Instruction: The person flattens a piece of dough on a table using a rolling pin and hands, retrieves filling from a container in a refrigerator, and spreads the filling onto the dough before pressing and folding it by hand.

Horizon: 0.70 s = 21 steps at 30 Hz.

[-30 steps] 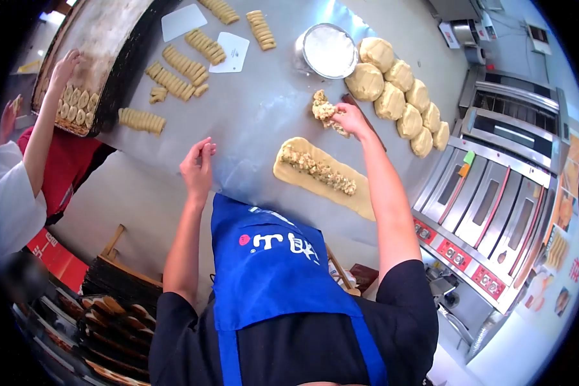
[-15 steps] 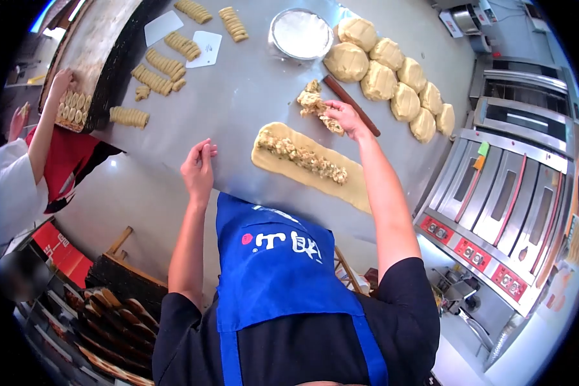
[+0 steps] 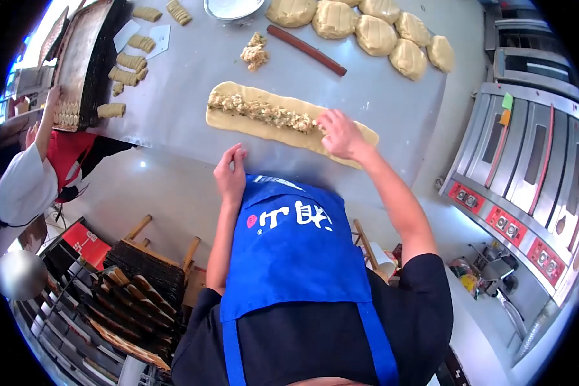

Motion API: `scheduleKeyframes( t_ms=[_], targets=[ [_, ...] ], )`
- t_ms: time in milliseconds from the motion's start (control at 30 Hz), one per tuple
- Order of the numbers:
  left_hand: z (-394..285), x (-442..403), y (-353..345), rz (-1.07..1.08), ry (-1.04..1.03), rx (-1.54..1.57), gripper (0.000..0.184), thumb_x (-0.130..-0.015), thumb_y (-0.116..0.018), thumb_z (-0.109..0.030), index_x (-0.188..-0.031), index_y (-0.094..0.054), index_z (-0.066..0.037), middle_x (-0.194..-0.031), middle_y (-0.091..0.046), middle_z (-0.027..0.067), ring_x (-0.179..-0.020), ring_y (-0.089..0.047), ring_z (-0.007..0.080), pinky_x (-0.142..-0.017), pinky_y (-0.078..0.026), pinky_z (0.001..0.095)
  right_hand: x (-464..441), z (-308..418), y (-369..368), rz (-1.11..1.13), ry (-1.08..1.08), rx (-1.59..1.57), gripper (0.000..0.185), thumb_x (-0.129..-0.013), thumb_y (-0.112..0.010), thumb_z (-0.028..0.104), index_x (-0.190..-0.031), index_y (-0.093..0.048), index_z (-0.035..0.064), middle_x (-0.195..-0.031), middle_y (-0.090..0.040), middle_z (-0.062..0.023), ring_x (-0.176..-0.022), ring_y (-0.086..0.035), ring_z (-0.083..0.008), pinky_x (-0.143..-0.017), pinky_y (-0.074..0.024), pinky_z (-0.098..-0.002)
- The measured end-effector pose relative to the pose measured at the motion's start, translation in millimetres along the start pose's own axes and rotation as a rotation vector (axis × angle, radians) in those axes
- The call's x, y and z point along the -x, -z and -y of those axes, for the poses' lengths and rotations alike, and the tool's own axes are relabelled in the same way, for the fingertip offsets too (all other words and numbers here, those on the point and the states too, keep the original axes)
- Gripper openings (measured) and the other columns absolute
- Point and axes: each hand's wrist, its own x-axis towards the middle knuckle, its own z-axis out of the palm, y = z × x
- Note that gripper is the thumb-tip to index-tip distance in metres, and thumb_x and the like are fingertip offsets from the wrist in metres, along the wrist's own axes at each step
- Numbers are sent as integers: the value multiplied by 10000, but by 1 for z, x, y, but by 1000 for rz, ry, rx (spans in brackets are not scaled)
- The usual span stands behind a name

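A long flat strip of dough [image 3: 257, 128] lies on the metal table, with a line of crumbly filling [image 3: 264, 112] along it. My right hand [image 3: 343, 135] is over the right part of the strip, its fingers pinched together on some filling at the end of the line. My left hand [image 3: 230, 172] hovers by the table's near edge, below the strip, fingers curled in and holding nothing. Beyond the strip sits a small heap of filling [image 3: 255, 54]. A brown rolling pin [image 3: 307, 50] rests to the right of the heap.
Several dough rounds [image 3: 376, 35] are grouped at the back right, beside a bowl of white stuff [image 3: 233, 6]. Scored rolls [image 3: 131, 62] and white scrapers [image 3: 158, 41] lie left. Another person's arm [image 3: 45, 120] reaches toward a tray [image 3: 77, 58]. Ovens [image 3: 521, 154] stand at right.
My right hand has left the heap with some filling and come down to the strip's right end. The heap is smaller. The view has shifted; my left hand stays near the table edge.
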Motion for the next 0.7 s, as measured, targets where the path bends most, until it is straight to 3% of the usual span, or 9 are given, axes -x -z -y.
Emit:
scheduleKeyframes(
  t_ms=[67, 167, 200, 300, 333, 433, 533, 600, 700],
  targets=[
    [-6, -13, -9, 143, -250, -335, 238, -1012, -752, -152, -1233, -769, -65, -1056, -802, 152, -1010, -759, 325, -1009, -563, 417, 12, -2, -37, -146, 92, 136, 572, -872, -704, 129, -1425, -600, 20, -1485, -560, -187, -1354, -586, -365, -1087, -533, -488],
    [-28, -43, -37, 327, -549, -470, 347, -943, -792, -162, -1278, -750, -79, -1287, -748, 143, -1260, -659, 351, -1149, -477, 477, 20, -4, -35, -203, -56, -182, 762, -883, -780, 134, -1574, -472, 46, -1560, -492, -173, -1365, -576, -379, -1173, -493, -459],
    [-34, -51, -51, 336, -680, -471, 380, -931, -799, -165, -1298, -742, -84, -1376, -718, 139, -1345, -619, 349, -1172, -459, 492, 22, 4, -20, -218, -158, -453, 676, -879, -852, 148, -1480, -579, 1, -1498, -566, -184, -1317, -613, -365, -1086, -541, -437],
    [-46, -72, -90, 438, -863, -608, 480, -910, -804, -152, -1376, -700, -96, -1459, -676, 135, -1436, -559, 360, -1193, -445, 521, 32, -9, -28, -214, -219, -484, 603, -878, -881, 215, -1408, -666, 23, -1422, -636, -164, -1300, -623, -357, -1065, -549, -420],
    [-37, -79, -101, 443, -869, -603, 480, -910, -804, -152, -1376, -700, -96, -1459, -676, 135, -1436, -559, 360, -1193, -445, 521, 33, -9, -45, -355, -235, -465, 534, -866, -883, 208, -1352, -726, 51, -1304, -700, -138, -1229, -643, -347, -1051, -541, -431],
    [-3, -89, -123, 672, -905, -686, 608, -866, -829, -173, -1442, -654, -88, -1458, -670, 166, -1473, -530, 358, -1229, -415, 519, 28, -4, -72, -503, -196, -162, 522, -862, -863, 156, -1354, -723, 48, -1266, -715, -128, -1172, -637, -346, -1040, -522, -446],
    [0, -94, -127, 789, -771, -584, 731, -839, -856, -174, -1514, -591, -88, -1490, -648, 169, -1507, -493, 354, -1287, -341, 524, 14, 12, -89, -565, -168, -67, 465, -887, -807, 165, -1326, -731, 33, -1190, -720, -118, -1164, -618, -355, -1047, -497, -462],
    [-12, -93, -119, 834, -534, -445, 781, -825, -876, -179, -1537, -567, -88, -1513, -632, 166, -1530, -466, 350, -1323, -286, 521, 8, 10, -90, -493, -179, -33, 452, -919, -775, 217, -1322, -723, 18, -1167, -699, -130, -1180, -611, -370, -1060, -491, -468],
    [-19, -97, -104, 595, -711, -516, 854, -828, -884, -217, -1584, -514, -71, -1548, -608, 175, -1533, -459, 361, -1308, -295, 540, 12, 13, -63, -465, -157, -125, 499, -910, -804, 259, -1336, -715, 15, -1220, -683, -160, -1189, -607, -391, -1069, -486, -484]
  ],
)
